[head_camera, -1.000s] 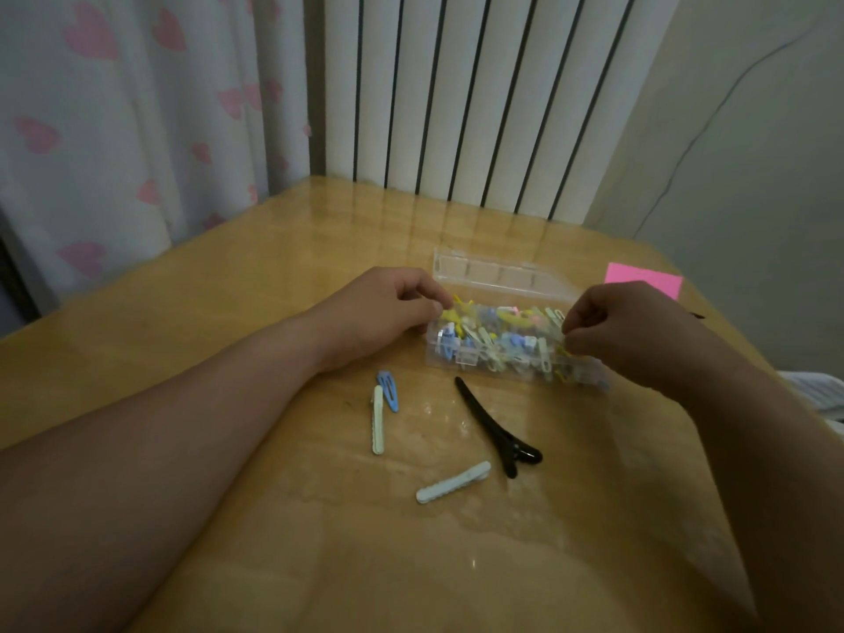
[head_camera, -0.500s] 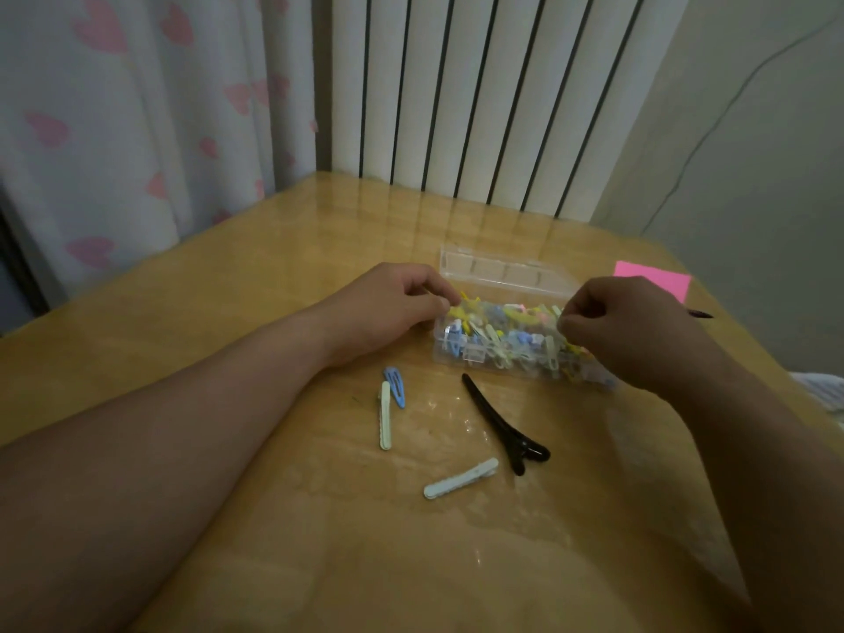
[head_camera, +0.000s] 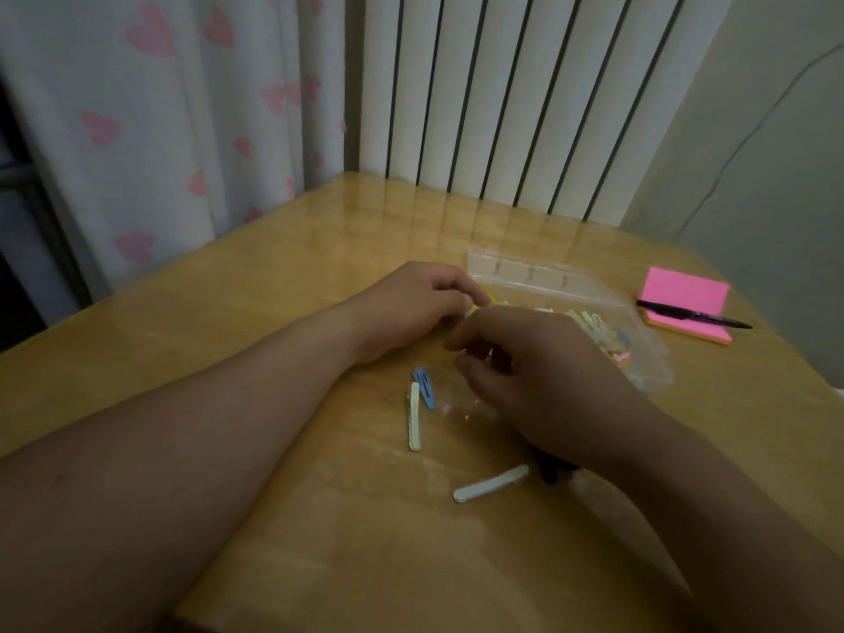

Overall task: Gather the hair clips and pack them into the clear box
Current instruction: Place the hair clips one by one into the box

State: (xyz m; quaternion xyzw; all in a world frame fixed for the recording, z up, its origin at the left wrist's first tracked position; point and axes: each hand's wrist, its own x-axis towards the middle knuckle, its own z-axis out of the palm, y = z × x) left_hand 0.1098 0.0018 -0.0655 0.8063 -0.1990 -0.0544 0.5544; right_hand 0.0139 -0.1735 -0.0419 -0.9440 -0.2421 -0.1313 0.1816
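The clear box [head_camera: 648,358], heaped with hair clips [head_camera: 593,324], is overhung by the right hand [head_camera: 539,372] and flanked by the left hand [head_camera: 424,303], fingers of both curled, holds not determinable; it may be spilled by a knock; the pale clip [head_camera: 491,482] may be swept off by the right forearm [head_camera: 685,495].

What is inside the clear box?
Small pastel hair clips show in the right end of the box; the right hand covers the rest.

A black pen [head_camera: 692,314] lies across what looks like a pink sticky-note pad [head_camera: 680,296] on the wooden table [head_camera: 274,285].
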